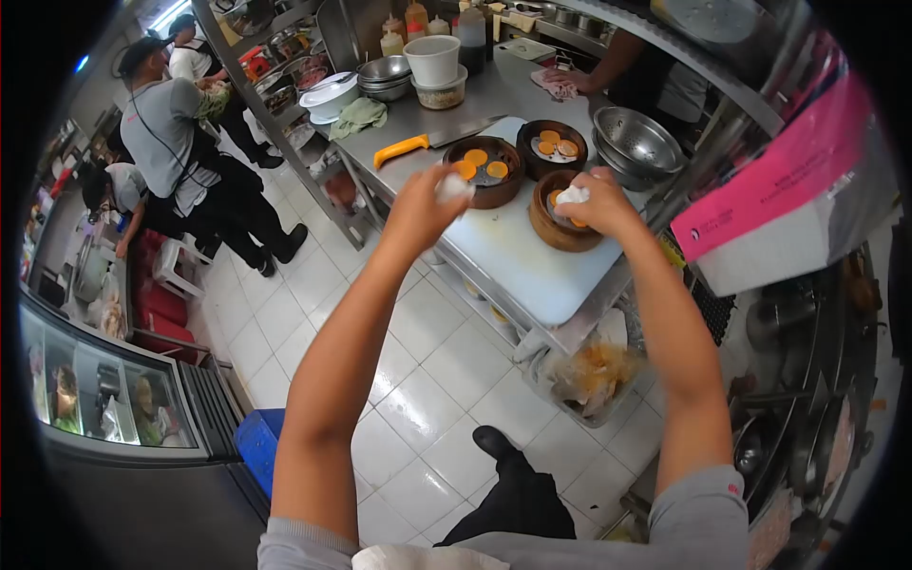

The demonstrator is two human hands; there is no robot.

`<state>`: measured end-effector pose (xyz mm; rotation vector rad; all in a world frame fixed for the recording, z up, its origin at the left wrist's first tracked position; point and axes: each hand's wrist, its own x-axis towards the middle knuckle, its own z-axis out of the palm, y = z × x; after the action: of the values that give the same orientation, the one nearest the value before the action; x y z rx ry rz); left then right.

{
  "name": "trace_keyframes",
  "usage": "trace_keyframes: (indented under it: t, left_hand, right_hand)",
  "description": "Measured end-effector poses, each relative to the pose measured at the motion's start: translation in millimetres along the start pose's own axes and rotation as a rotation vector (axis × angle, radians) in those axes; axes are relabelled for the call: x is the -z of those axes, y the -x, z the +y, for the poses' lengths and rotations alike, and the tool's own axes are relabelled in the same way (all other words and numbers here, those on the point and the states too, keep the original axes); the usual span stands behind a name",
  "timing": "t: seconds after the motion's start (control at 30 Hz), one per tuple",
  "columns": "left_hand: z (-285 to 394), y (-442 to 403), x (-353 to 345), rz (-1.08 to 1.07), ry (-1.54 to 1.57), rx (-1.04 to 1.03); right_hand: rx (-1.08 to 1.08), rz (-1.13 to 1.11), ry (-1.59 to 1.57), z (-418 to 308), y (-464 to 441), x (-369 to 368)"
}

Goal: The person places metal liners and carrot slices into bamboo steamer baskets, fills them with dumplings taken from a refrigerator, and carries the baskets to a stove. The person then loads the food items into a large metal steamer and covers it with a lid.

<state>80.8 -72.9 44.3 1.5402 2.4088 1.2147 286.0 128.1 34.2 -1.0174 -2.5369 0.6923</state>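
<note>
My left hand [424,207] is closed on a small white lump [455,188], soft-looking like dough or a bun, beside the left steamer basket [495,197]. My right hand [600,203] pinches another white lump [573,195] over the front bamboo steamer basket [562,237]. That lump partly covers the orange slices inside. A third steamer basket [528,152] stands behind them. Round orange slices, probably carrot, lie on the bottoms of the left and back baskets. All three baskets rest on a white cutting board [532,280].
A yellow-handled knife [403,149] lies behind the left basket. Metal colanders [638,141] sit at right. Stacked tubs [434,63] and a green cloth [359,118] are farther back. Another person's hand [567,82] rests by a cloth. Co-workers [176,142] stand left.
</note>
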Motion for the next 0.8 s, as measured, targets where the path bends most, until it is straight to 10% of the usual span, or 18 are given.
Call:
trace_keyframes:
  t: [0.17,0.3,0.47,0.67,0.8]
  left_hand:
    - [-13,-102,-70,0.046,-0.195,-0.097]
    - [-23,-117,-97,-0.227,-0.439,-0.043]
    - [-28,-65,-41,0.020,-0.223,-0.111]
    - [-96,231,50,0.158,0.049,0.111]
    - [-104,514,120,-0.090,-0.085,0.849]
  right_hand:
    - [-0.104,-0.100,0.129,-1,1,-28]
    - [0.110,0.155,-0.154,-12,49,-16]
    - [0.136,-0.019,-0.648,-29,137,-21]
    - [-0.046,-0.723,-0.999,-92,251,-138]
    - [0.478,-1.067,-0.387,-138,324,-247]
